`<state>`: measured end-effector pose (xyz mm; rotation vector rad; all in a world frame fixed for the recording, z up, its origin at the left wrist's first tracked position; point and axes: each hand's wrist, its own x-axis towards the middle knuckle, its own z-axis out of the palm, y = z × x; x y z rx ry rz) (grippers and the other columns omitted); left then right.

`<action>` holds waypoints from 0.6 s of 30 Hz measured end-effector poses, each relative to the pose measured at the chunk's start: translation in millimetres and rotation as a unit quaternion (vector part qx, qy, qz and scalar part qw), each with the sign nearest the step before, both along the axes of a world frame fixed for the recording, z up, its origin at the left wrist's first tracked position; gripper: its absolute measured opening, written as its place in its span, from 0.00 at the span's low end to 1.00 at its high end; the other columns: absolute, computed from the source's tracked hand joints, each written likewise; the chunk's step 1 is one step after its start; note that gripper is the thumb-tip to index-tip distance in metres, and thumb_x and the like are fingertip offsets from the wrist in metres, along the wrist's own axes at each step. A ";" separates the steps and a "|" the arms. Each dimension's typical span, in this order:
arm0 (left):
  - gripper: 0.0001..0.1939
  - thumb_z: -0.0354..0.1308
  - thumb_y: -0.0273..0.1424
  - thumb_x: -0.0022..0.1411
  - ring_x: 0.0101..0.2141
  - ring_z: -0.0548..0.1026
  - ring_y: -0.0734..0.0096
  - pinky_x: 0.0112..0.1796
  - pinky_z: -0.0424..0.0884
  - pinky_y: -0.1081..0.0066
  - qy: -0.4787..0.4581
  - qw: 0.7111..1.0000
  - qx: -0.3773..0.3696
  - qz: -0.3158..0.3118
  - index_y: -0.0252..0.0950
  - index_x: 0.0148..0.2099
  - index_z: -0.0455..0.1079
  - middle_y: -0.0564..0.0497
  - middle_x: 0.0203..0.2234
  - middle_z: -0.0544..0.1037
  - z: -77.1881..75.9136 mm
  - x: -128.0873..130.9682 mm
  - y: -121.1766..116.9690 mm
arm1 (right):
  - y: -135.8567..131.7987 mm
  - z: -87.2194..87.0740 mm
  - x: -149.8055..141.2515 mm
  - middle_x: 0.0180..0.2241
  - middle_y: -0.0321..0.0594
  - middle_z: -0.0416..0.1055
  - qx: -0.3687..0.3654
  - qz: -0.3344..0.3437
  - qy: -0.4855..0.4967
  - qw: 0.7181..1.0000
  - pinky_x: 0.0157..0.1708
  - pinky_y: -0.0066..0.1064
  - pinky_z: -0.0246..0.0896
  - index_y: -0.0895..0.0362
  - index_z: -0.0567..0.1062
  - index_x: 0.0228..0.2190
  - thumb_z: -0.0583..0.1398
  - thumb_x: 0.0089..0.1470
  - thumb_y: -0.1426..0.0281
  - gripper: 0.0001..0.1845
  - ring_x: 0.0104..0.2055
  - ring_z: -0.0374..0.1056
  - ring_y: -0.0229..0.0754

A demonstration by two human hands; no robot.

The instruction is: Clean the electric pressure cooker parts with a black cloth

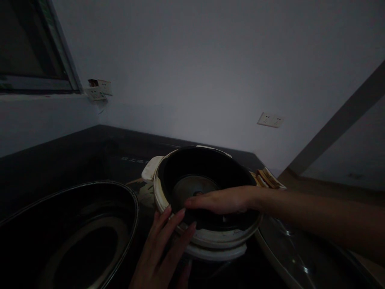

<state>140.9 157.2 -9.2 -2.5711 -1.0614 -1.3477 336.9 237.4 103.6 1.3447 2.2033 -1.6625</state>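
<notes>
A round cooker (221,237) stands near the middle of a glossy black surface (99,156), its cream-coloured outer ring scuffed and stained, a stubby rounded handle jutting from the far-left side. Inside, a smooth dark wall drops to a greyish metal disc (192,185) with a small round piece at its centre. The right hand (224,200) reaches into the hollow, palm down, fingers stretched close together over the disc; I cannot tell whether it grips anything. The left hand (162,251) has its fingers spread, its tips against the near-left rim, clasping nothing visible.

Left of the cooker lies a deep oval pan (135,208), dark and slick, with a thin pale line along its curved lip. To the right, partly under the forearm, a glassy lid (285,245) with a curved edge catches bright glints. Behind it sits a yellowish, layered, angular object (267,179). The matt, pale wall (192,76) carries flat rectangular sockets (270,119).
</notes>
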 end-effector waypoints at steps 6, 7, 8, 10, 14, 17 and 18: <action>0.36 0.50 0.19 0.62 0.64 0.55 0.56 0.57 0.65 0.53 0.004 1.000 -0.002 -0.003 0.49 0.68 0.46 0.50 0.63 0.60 0.1 0.0 -0.1 | 2.1 -3.4 -4.6 0.60 0.45 0.63 -0.010 0.043 -0.058 0.997 0.62 0.40 0.47 0.60 0.65 0.58 0.47 0.63 0.55 0.29 0.63 0.56 0.47; 0.37 0.50 0.19 0.62 0.64 0.55 0.56 0.57 0.65 0.53 0.003 1.000 -0.003 -0.002 0.49 0.68 0.46 0.50 0.63 0.60 0.1 0.1 -0.2 | 1.9 -3.1 -5.7 0.60 0.46 0.62 -0.015 0.046 -0.071 0.996 0.62 0.41 0.49 0.61 0.64 0.58 0.46 0.64 0.55 0.30 0.63 0.56 0.48; 0.37 0.50 0.19 0.62 0.64 0.55 0.56 0.57 0.65 0.53 0.002 1.000 -0.005 -0.001 0.50 0.68 0.46 0.50 0.63 0.60 0.2 0.1 -0.4 | 1.4 -2.6 -6.6 0.60 0.47 0.62 -0.018 0.049 -0.085 0.995 0.62 0.41 0.50 0.62 0.64 0.58 0.45 0.64 0.56 0.30 0.62 0.57 0.49; 0.37 0.51 0.19 0.62 0.63 0.56 0.55 0.57 0.65 0.53 0.001 1.000 -0.006 0.001 0.50 0.68 0.46 0.51 0.63 0.60 0.3 0.1 -0.9 | -0.2 -1.3 -6.6 0.60 0.48 0.62 -0.015 0.061 -0.106 0.992 0.62 0.41 0.50 0.63 0.65 0.58 0.44 0.65 0.59 0.28 0.62 0.58 0.49; 0.37 0.51 0.20 0.62 0.63 0.57 0.55 0.57 0.65 0.54 -0.002 1.000 -0.004 0.001 0.50 0.68 0.47 0.51 0.63 0.61 -0.1 0.1 -1.4 | -3.3 1.8 -0.1 0.63 0.45 0.57 0.025 0.140 -0.095 0.985 0.64 0.36 0.45 0.63 0.62 0.59 0.44 0.65 0.73 0.24 0.65 0.52 0.41; 0.36 0.50 0.20 0.62 0.63 0.58 0.57 0.57 0.65 0.55 -0.009 1.000 -0.009 0.006 0.50 0.68 0.46 0.50 0.62 0.62 -0.1 0.9 -1.0 | 0.1 1.3 8.9 0.56 0.45 0.67 0.034 0.200 -0.132 0.970 0.61 0.32 0.51 0.65 0.69 0.53 0.45 0.61 0.81 0.22 0.62 0.58 0.39; 0.36 0.50 0.20 0.63 0.62 0.58 0.57 0.57 0.65 0.55 -0.011 1.000 -0.011 0.008 0.50 0.68 0.46 0.50 0.61 0.63 0.2 1.3 -0.7 | 3.0 0.0 12.9 0.51 0.43 0.72 0.026 0.225 -0.172 0.959 0.59 0.31 0.55 0.64 0.73 0.48 0.46 0.60 0.82 0.21 0.58 0.63 0.39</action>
